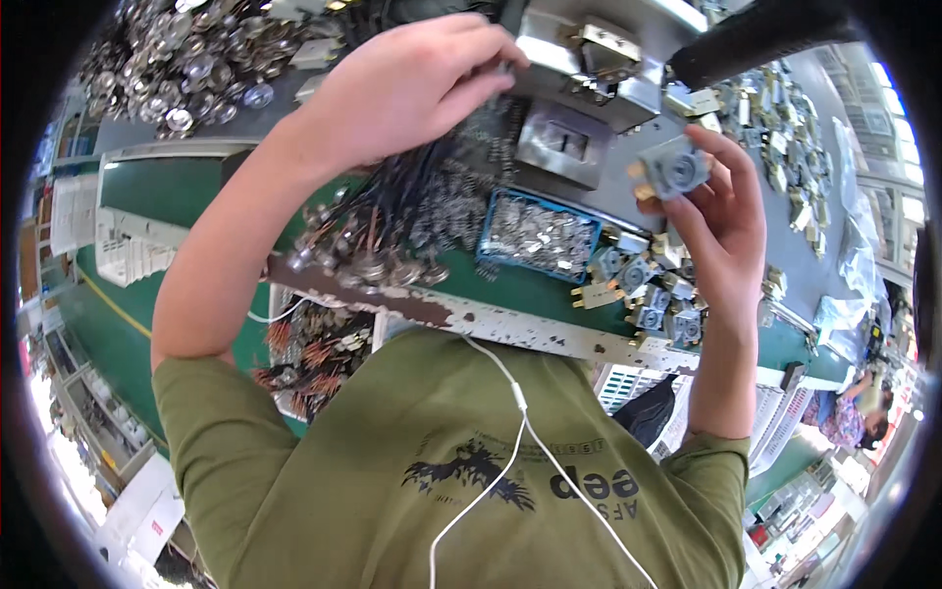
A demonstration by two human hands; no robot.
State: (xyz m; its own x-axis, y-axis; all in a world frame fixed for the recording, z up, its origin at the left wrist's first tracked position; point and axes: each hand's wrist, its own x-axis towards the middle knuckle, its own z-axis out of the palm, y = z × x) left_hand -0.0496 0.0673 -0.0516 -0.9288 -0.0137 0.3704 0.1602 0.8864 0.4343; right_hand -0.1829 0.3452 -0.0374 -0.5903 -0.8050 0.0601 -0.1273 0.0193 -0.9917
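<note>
My right hand (731, 221) pinches a grey plug housing (677, 167) with brass-coloured pins pointing left; its round moulded face is turned up. This part is held above the bench, right of a metal block (562, 144) with a slot in its top. My left hand (422, 83) reaches over the far side of the bench, fingers bent and pressed together near the springs. Something small and dark may be at its fingertips, too blurred to name. Below the right hand lie several similar grey plug housings (636, 273) with brass pins.
A blue tray (543, 189) holds small shiny metal pieces. Loose springs (446, 211) and black leads with round metal ends (368, 260) lie left of it. A machine fixture (603, 64) stands at the back, a dark tube (756, 44) beside it. Round metal parts (196, 69) are heaped far left.
</note>
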